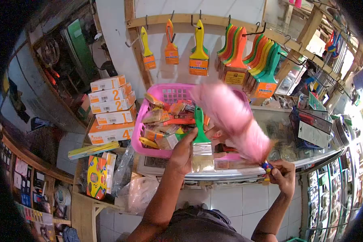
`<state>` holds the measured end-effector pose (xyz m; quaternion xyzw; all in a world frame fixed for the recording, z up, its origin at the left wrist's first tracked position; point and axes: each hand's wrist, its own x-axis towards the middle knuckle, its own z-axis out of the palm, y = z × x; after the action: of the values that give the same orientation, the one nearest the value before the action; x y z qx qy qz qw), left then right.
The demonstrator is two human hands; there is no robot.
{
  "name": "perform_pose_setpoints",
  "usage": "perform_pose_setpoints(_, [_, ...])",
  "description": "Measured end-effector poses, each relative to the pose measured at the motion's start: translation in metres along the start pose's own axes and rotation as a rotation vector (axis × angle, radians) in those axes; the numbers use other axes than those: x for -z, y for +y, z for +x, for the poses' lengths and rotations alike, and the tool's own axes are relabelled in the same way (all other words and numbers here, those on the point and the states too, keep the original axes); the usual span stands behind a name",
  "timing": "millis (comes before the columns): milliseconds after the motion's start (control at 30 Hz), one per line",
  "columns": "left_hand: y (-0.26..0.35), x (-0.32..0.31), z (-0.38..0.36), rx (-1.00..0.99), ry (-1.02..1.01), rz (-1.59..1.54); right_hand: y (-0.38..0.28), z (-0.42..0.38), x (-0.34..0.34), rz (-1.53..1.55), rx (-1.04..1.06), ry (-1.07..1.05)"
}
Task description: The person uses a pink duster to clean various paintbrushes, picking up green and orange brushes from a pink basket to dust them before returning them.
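My left hand is closed on a paintbrush with a green handle, its pale bristles pointing down toward me. In my right hand is the handle end of a fluffy pink feather duster, blurred by motion. The duster slants up and left across a pink plastic basket and hides part of it. Inside the basket lie several loose paintbrushes with red, yellow and orange colours. The basket rests on a glass counter.
Paintbrushes hang from hooks on a wooden rail behind the basket. White and orange boxes are stacked to the left, above a yellow and red box. Packaged goods stand at the counter's right end.
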<state>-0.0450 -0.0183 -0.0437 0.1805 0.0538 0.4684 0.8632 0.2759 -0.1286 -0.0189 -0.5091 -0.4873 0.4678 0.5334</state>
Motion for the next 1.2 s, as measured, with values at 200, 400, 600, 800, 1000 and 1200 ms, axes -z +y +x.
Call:
perform_pose_setpoints(200, [0.000,-0.001,0.000,0.009,-0.077,0.065,0.000,0.014,0.023,-0.099,0.197,-0.183])
perform_pose_setpoints(400, [-0.001,0.001,0.000,0.013,-0.159,0.051,0.007,0.039,0.035,-0.084,0.389,-0.608])
perform_pose_setpoints(600, [-0.007,-0.003,-0.004,-0.009,-0.025,-0.031,-0.010,0.038,0.034,-0.243,0.176,-0.467])
perform_pose_setpoints(800, [-0.002,-0.017,-0.005,0.012,-0.088,0.077,-0.005,0.045,0.010,-0.145,0.162,-0.159])
perform_pose_setpoints(1000, [-0.007,0.006,-0.003,-0.024,0.044,-0.011,-0.001,0.052,0.016,-0.018,0.225,-0.300])
perform_pose_setpoints(1200, [-0.005,-0.018,-0.009,-0.075,-0.041,0.020,0.001,0.048,0.024,-0.046,0.260,-0.382])
